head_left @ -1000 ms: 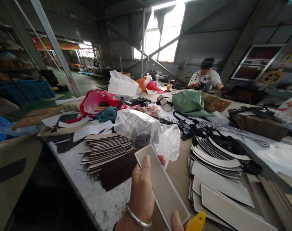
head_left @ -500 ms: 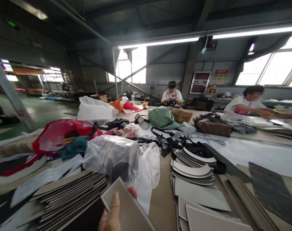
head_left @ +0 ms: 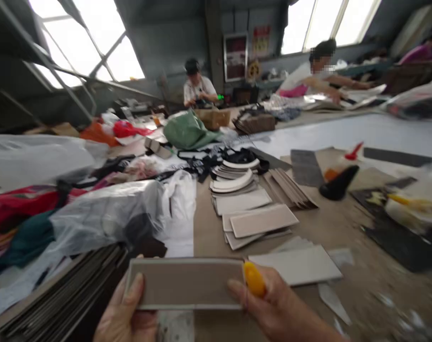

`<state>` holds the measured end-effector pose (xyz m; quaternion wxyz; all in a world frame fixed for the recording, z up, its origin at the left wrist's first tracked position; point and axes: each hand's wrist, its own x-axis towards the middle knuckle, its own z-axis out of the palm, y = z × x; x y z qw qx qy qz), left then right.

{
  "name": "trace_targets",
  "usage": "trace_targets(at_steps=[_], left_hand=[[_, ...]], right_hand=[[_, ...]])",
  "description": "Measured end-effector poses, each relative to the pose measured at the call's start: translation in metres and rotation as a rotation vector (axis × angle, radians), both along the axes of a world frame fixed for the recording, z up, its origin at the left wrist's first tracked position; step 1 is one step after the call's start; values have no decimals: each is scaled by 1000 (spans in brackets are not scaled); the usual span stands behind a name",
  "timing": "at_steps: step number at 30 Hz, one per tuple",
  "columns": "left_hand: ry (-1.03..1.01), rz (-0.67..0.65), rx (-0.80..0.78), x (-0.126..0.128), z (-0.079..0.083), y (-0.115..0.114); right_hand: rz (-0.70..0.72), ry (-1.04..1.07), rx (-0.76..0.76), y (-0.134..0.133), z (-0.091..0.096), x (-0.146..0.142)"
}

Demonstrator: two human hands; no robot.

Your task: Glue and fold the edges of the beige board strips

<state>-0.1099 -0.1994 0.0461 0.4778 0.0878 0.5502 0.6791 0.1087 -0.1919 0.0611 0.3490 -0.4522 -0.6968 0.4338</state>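
Observation:
A flat rectangular taupe panel (head_left: 187, 284) with pale edges is held level, low in front of me. My left hand (head_left: 126, 304) grips its left end, thumb on top and fingers beneath. At the other end, my right hand (head_left: 262, 297) pinches the panel with its thumb on the face. A rounded yellow object (head_left: 254, 279), its kind unclear, is tucked in the right hand against the panel's edge. Just beyond that hand lies a loose pale panel (head_left: 301, 266). Farther off are stacked rectangular panels (head_left: 264, 221) and curved pieces (head_left: 233, 183).
On the left are a stack of dark-edged panels (head_left: 66, 294) and a clear plastic bag (head_left: 109, 209). To the right, a black cone-like object (head_left: 339, 184) stands near a red-tipped bottle (head_left: 353, 152). Two people (head_left: 198, 88) work across the table; a third is partly visible at far right.
My view has swung right and down. The panel has turned from tilted to level, and my right hand, with the yellow object, is now in view on its right end.

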Motion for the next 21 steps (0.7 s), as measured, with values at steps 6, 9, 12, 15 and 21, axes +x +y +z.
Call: trace_targets(at_steps=[6, 9, 12, 15, 21], left_hand=[[36, -302, -278, 58, -22, -29], [55, -465, -274, 89, -31, -35], [143, -643, -212, 109, -32, -28], [235, -745, -143, 119, -25, -12], [475, -678, 22, 122, -8, 47]], right_hand=[[-74, -238, -144, -19, -11, 74], [-149, -339, -222, -29, -22, 108], [-233, -398, -276, -30, -27, 135], [-312, -447, -213, -15, -22, 151], [-246, -509, -84, 57, 1, 154]])
